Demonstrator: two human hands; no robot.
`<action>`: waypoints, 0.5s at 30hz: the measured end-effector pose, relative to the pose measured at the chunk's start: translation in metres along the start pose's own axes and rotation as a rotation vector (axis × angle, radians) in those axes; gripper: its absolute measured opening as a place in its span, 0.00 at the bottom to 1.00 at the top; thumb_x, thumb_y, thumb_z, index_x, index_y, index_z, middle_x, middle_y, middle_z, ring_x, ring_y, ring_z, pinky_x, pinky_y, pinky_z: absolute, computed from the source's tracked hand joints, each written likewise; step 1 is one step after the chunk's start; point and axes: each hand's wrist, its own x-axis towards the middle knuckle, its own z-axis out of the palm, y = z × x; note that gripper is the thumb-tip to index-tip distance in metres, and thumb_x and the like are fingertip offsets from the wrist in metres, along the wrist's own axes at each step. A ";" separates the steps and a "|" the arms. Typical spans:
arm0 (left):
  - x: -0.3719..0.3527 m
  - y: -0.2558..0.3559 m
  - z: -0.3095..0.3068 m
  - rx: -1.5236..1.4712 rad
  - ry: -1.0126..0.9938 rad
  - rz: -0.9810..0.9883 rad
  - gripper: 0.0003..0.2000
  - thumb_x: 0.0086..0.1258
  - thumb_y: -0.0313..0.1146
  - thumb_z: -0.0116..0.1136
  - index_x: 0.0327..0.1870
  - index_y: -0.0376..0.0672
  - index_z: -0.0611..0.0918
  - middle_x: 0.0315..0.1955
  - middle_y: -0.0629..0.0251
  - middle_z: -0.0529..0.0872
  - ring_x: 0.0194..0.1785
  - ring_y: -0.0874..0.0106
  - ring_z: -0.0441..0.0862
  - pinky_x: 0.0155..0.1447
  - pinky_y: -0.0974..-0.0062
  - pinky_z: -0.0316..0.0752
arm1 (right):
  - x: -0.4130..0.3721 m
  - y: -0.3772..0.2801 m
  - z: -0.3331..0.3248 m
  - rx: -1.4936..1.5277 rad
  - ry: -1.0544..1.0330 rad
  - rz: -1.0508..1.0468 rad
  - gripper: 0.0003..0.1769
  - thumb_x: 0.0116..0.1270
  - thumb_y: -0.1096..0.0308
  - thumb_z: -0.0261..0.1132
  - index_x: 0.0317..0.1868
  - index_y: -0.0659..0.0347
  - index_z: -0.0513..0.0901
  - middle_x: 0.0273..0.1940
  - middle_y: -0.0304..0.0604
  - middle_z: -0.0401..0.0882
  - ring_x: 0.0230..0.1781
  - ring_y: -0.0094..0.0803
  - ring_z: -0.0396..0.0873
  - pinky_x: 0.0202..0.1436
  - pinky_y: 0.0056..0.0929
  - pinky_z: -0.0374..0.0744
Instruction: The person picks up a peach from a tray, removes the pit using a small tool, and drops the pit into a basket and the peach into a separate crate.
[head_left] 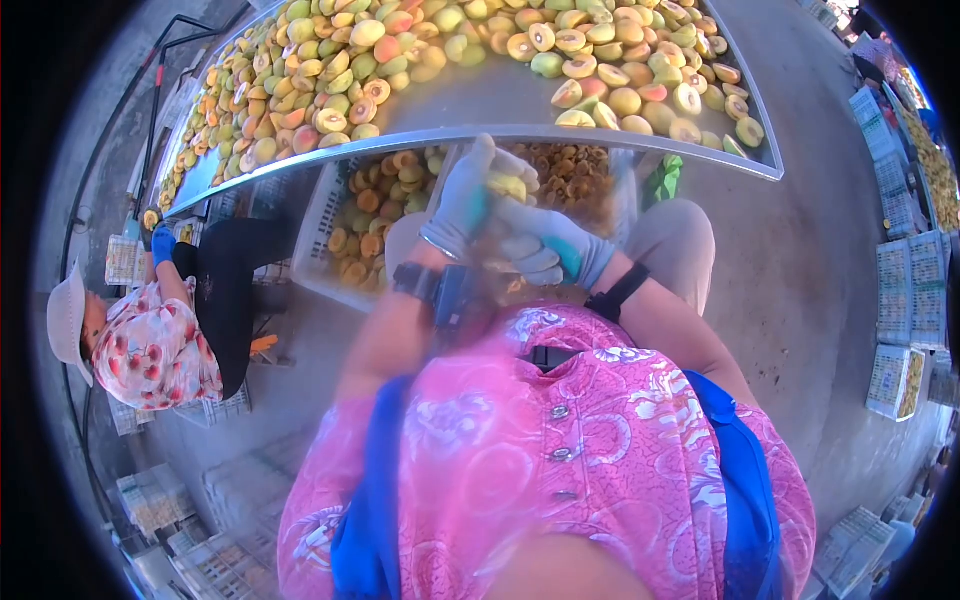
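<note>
Both my hands wear pale grey gloves with teal patches and meet just below the near edge of a metal-rimmed tray [470, 100]. My left hand [462, 195] is closed round a yellow-green peach [508, 187], its thumb pointing up. Close against it from the right, my right hand [550, 243] has its fingers curled; whatever lies in them is hidden and blurred. Beneath the hands, a white crate [318, 220] contains halved peaches. Brown peach pits [575, 178] fill the container to its right.
Heaps of whole and halved peaches [330, 75] cover much of the tray. My knee [675, 235] is beside the pit container, near a green bag [665, 178]. At left sits a co-worker [150, 345] wearing a hat and blue glove. Stacked crates [910, 290] line the right.
</note>
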 end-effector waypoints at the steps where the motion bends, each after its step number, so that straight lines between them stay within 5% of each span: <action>1: -0.001 0.002 0.002 -0.039 0.013 -0.011 0.27 0.69 0.63 0.53 0.40 0.42 0.79 0.35 0.53 0.83 0.34 0.57 0.85 0.38 0.59 0.85 | 0.002 0.000 -0.001 0.115 -0.129 0.019 0.21 0.79 0.47 0.46 0.44 0.56 0.73 0.19 0.25 0.56 0.10 0.13 0.50 0.10 0.17 0.49; 4: -0.006 0.007 0.006 -0.294 0.101 -0.126 0.25 0.70 0.61 0.53 0.38 0.43 0.78 0.35 0.55 0.84 0.36 0.58 0.85 0.38 0.58 0.85 | 0.006 -0.002 0.001 0.316 -0.306 0.037 0.20 0.80 0.48 0.45 0.44 0.55 0.73 0.20 0.25 0.57 0.10 0.14 0.50 0.09 0.17 0.50; 9: -0.006 0.034 -0.032 -0.644 0.208 0.104 0.22 0.72 0.56 0.54 0.43 0.42 0.81 0.38 0.62 0.86 0.37 0.63 0.85 0.44 0.66 0.84 | 0.002 -0.004 -0.009 0.339 -0.296 -0.036 0.20 0.79 0.47 0.46 0.45 0.56 0.73 0.20 0.26 0.58 0.09 0.15 0.51 0.08 0.18 0.53; 10: -0.009 0.044 -0.058 -0.335 0.294 0.124 0.20 0.73 0.52 0.56 0.45 0.42 0.82 0.40 0.62 0.86 0.40 0.68 0.85 0.44 0.72 0.82 | 0.004 -0.003 -0.021 0.374 -0.307 -0.086 0.21 0.79 0.47 0.46 0.45 0.56 0.73 0.21 0.26 0.59 0.09 0.15 0.51 0.09 0.18 0.54; 11: -0.013 0.053 -0.083 0.398 0.570 0.213 0.16 0.74 0.45 0.57 0.48 0.40 0.82 0.42 0.63 0.86 0.41 0.72 0.85 0.42 0.77 0.81 | 0.007 -0.002 -0.035 0.368 -0.317 -0.093 0.21 0.79 0.47 0.46 0.45 0.56 0.73 0.21 0.26 0.59 0.09 0.15 0.51 0.09 0.18 0.54; 12: -0.005 0.051 -0.114 0.685 0.484 0.454 0.15 0.74 0.40 0.57 0.52 0.39 0.82 0.44 0.63 0.85 0.45 0.75 0.83 0.46 0.79 0.79 | 0.009 0.000 -0.051 0.392 -0.201 -0.135 0.22 0.78 0.45 0.48 0.44 0.56 0.74 0.21 0.27 0.61 0.09 0.16 0.53 0.09 0.20 0.56; 14: 0.009 0.069 -0.083 0.511 0.620 0.407 0.16 0.69 0.36 0.61 0.54 0.39 0.80 0.45 0.62 0.84 0.45 0.72 0.83 0.48 0.77 0.78 | 0.007 -0.005 -0.051 0.418 -0.090 -0.195 0.23 0.77 0.44 0.50 0.43 0.57 0.74 0.22 0.27 0.62 0.10 0.16 0.54 0.09 0.21 0.59; 15: 0.023 0.069 -0.081 0.765 0.605 0.394 0.19 0.65 0.34 0.62 0.57 0.42 0.79 0.51 0.59 0.83 0.52 0.63 0.82 0.56 0.70 0.77 | 0.008 -0.003 -0.050 0.353 0.178 -0.199 0.23 0.75 0.42 0.52 0.42 0.56 0.74 0.23 0.27 0.63 0.11 0.17 0.56 0.10 0.22 0.60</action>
